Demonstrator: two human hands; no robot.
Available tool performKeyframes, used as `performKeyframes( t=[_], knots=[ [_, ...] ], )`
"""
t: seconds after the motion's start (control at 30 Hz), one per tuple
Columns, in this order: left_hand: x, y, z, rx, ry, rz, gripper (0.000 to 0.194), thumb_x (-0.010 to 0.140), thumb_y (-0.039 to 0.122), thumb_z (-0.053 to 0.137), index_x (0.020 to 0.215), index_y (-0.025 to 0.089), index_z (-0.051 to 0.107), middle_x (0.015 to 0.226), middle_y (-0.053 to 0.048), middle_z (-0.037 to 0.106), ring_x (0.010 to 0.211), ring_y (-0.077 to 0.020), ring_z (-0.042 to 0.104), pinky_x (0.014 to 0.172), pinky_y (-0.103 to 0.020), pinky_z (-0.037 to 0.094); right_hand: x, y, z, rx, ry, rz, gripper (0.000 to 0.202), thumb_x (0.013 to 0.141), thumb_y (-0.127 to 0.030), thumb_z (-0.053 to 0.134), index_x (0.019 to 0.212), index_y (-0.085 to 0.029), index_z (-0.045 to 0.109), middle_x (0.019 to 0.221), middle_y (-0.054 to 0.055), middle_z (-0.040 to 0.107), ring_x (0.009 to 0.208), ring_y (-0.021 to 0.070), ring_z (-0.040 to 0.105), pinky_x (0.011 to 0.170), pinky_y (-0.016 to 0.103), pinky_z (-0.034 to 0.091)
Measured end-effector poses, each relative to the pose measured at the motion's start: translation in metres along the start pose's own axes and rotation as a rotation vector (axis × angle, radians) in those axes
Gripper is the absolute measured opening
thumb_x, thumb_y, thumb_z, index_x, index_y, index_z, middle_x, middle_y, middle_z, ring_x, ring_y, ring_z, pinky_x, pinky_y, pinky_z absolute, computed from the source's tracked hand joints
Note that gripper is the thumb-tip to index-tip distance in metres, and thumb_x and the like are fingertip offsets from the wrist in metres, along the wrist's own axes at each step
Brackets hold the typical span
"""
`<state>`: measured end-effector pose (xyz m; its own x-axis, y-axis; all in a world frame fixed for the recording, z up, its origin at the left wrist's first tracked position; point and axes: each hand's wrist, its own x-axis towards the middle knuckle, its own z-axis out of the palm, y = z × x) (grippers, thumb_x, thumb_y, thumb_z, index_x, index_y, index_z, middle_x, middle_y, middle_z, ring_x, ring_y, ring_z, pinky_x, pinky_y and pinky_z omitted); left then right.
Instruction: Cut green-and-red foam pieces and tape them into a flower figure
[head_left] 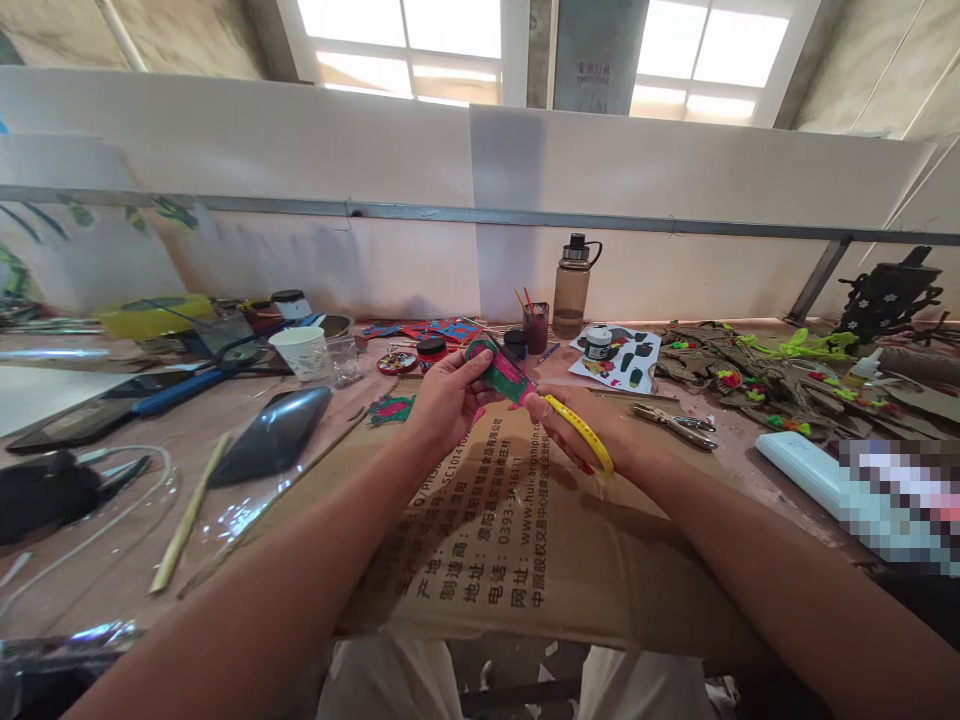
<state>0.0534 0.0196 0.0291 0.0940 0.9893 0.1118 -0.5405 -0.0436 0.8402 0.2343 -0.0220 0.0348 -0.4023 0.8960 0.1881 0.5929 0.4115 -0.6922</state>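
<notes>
Between thumb and fingers, my left hand (450,395) pinches a small green and pink painted cutout (506,377), raised over the cardboard sheet (585,560). My right hand (574,425) is closed on scissors with a yellow handle (583,425). Their blades meet the right end of the cutout and are mostly hidden by it and by my fingers. Left of my left hand, another green and pink painted piece (391,409) lies at the cardboard's far edge.
Pliers (675,425) lie right of my right hand. Behind stand a water bottle (573,285), a brush cup (535,325), paint jars and a white paper cup (300,354). A dark phone-like slab (271,435) lies left; twig-like craft pieces (750,375) pile up right.
</notes>
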Motion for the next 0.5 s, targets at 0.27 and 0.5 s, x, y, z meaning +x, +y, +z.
performKeyframes(
  t=[0.27,0.5],
  knots=[
    [-0.0006,0.0005,0.0004,0.001,-0.015,0.002,0.007,0.078,0.015,0.072,0.082,0.014,0.067,0.072,-0.004,0.074,0.058,-0.0135,0.069,0.059,-0.024,0.059,0.0014,0.0024,-0.0012,-0.012,0.028,-0.063,0.056,0.094,-0.07,0.037,0.074,-0.02,0.05,0.073,0.004,0.056,0.06,0.0146,0.043,0.054,0.029,0.033],
    [0.0006,-0.001,-0.0018,-0.002,-0.026,0.013,0.005,0.079,0.014,0.071,0.082,0.013,0.067,0.072,-0.004,0.074,0.059,-0.0136,0.069,0.061,-0.024,0.06,0.0002,-0.0037,-0.0029,-0.036,0.044,-0.077,0.052,0.097,-0.061,0.036,0.071,-0.019,0.049,0.069,0.002,0.052,0.062,0.0132,0.04,0.056,0.027,0.03]
  ],
)
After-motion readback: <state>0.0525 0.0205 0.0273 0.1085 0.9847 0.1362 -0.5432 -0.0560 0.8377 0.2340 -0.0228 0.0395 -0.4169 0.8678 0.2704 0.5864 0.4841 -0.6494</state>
